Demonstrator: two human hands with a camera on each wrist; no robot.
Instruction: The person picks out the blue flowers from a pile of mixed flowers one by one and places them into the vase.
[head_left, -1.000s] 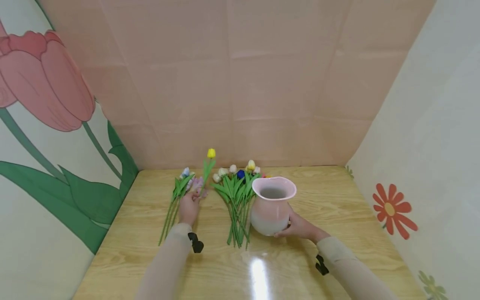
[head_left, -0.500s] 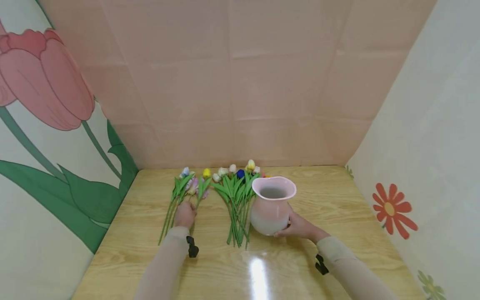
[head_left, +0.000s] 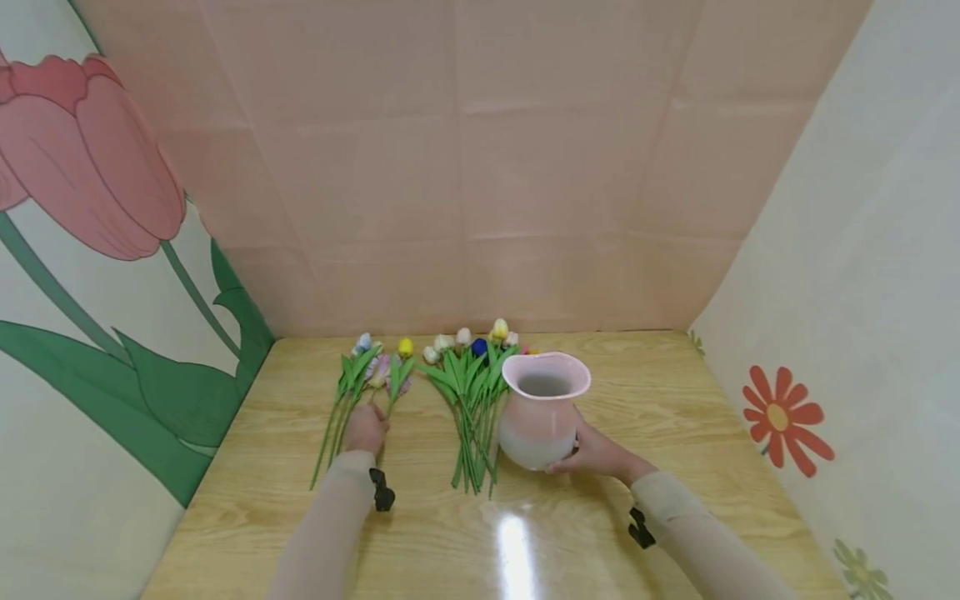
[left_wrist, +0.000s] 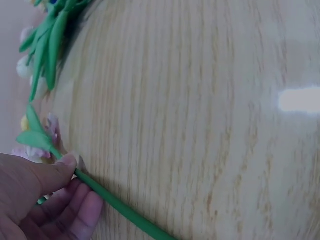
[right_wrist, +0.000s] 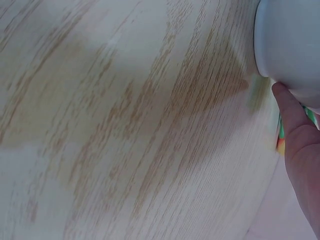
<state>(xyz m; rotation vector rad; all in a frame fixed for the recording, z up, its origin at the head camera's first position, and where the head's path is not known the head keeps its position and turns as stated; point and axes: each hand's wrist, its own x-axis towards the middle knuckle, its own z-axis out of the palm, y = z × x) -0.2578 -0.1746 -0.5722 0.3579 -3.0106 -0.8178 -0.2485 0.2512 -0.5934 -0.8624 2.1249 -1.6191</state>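
Low over the left part of the table, my left hand (head_left: pixel 365 429) pinches the green stem (left_wrist: pixel 122 206) of a yellow tulip (head_left: pixel 406 347) between thumb and fingers, as the left wrist view shows. The tulip's head points to the back, beside lilac flowers (head_left: pixel 378 371) and a pale blue flower (head_left: pixel 363 342). To the right, my right hand (head_left: pixel 603 457) grips the lower right side of an upright vase (head_left: pixel 536 429), pink above and whitish below, with a flared rim. In the right wrist view a finger lies along the vase's lower edge; the remaining fingers are mostly hidden.
A bunch of tulips (head_left: pixel 468 392) in white, cream and blue lies on the wooden table (head_left: pixel 637 367) just left of the vase. Other blooms (head_left: pixel 531 351) peek out behind it. A pink-beige backdrop (head_left: pixel 465 183) stands at the back, with patterned side walls.
My left hand has drawn the yellow tulip down and toward me, from raised up to lying among the left flowers. The right hand and the vase have stayed in place.
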